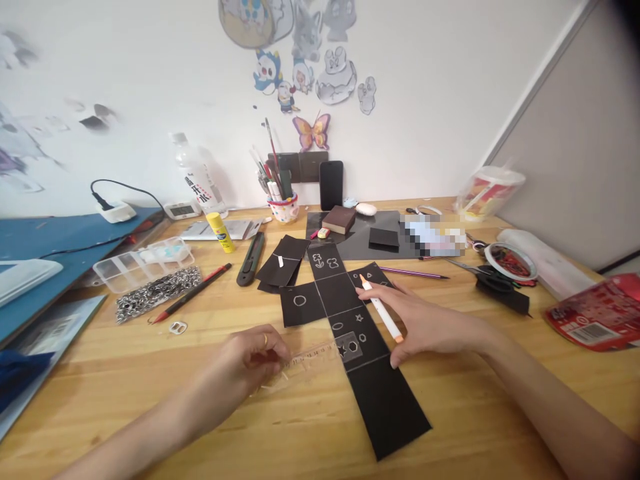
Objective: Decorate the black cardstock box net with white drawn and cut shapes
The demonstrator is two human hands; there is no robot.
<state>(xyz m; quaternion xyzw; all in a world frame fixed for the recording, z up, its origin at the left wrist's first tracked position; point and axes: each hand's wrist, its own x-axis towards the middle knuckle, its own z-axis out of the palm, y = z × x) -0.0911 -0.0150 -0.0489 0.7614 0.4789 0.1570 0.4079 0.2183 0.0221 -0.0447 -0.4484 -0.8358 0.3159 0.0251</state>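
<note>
A clear plastic stencil ruler (316, 353) reaches from my left hand (260, 350), whose fingers pinch its left end. Its other end lies over the black cross-shaped paper (387, 407), which carries white fold lines and drawn shapes such as flowers, a star and a hexagon. My right hand (425, 317) is over the paper's right side. Between its thumb and forefinger is a white marker (384, 317) with orange ends, slanting across the paper. The contact under the fingers is partly hidden.
Black paper pieces (283, 263), a utility knife (251, 260) and a glue stick (220, 233) lie left of the cross. Chains (155, 293) and a red-black pencil (193, 293) are farther left. Scissors (483, 272), a tape roll (511, 261) and a red packet (597, 313) are right.
</note>
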